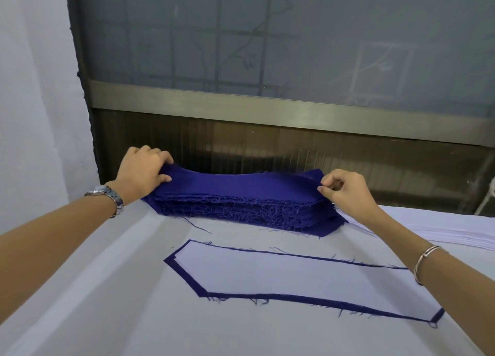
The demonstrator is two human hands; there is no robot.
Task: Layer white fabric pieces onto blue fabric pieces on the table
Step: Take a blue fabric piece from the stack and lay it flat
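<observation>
A thick stack of blue fabric pieces (241, 205) with frayed edges lies at the far side of the white-covered table (107, 288). My left hand (143, 169) grips the left end of the top blue piece (241, 184), lifted slightly off the stack. My right hand (345, 188) pinches its right end between thumb and fingers. Nearer to me, a white fabric piece (289, 275) lies flat on a blue piece (184, 275), whose edge shows as a thin border all around.
A stack of white fabric pieces (450, 233) lies at the right, partly behind my right forearm. A dark metal-framed window (267, 106) rises right behind the table. A white wall (34, 114) stands at the left.
</observation>
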